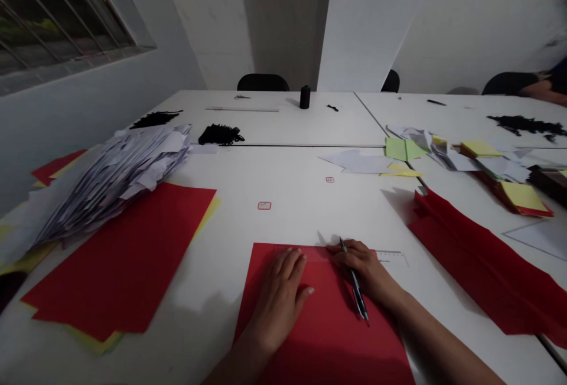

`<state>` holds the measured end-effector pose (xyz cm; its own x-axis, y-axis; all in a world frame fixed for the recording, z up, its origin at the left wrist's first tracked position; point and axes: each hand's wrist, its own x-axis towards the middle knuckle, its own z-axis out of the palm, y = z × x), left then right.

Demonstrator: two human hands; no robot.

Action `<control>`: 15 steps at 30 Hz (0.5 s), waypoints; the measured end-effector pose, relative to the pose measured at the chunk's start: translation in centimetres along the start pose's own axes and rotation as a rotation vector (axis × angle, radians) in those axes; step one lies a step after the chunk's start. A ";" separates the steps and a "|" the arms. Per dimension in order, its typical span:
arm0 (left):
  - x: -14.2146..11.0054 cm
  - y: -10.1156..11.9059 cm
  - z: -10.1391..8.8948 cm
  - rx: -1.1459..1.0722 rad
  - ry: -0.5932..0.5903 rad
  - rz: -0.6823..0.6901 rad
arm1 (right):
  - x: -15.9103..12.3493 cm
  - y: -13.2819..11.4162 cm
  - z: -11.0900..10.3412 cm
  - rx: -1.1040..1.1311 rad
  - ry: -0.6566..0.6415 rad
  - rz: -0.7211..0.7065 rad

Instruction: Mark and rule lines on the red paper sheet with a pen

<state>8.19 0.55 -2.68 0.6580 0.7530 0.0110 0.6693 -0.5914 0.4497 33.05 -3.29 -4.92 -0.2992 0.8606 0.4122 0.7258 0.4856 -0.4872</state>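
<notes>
A red paper sheet (328, 326) lies on the white table (274, 178) in front of me. Along the sheet's far edge rests a clear plastic ruler (390, 257). My left hand (283, 293) presses flat on the sheet, fingertips on the ruler's left part. My right hand (365, 270) holds a dark pen (354, 281), its tip at the ruler's edge near the top of the sheet.
A stack of red and yellow sheets (128, 255) lies at left under a heap of white paper strips (119, 175). Crumpled red paper (482, 267) lies at right. Green and yellow notes (405, 150), black scraps (220, 134) and a black spool (305, 97) sit farther back.
</notes>
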 end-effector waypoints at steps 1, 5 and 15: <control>0.0 0.0 0.0 -0.001 -0.002 -0.001 | 0.0 0.0 0.0 -0.002 0.003 -0.004; -0.1 -0.1 -0.1 -0.005 0.013 0.014 | -0.1 0.2 0.1 -0.009 -0.006 -0.012; -0.1 -0.3 0.1 0.019 0.028 0.028 | -0.1 0.3 0.2 0.014 -0.008 0.005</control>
<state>7.93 0.65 -2.92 0.6666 0.7439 0.0480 0.6576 -0.6172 0.4320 33.14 -3.21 -5.23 -0.3003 0.8641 0.4039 0.7189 0.4833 -0.4996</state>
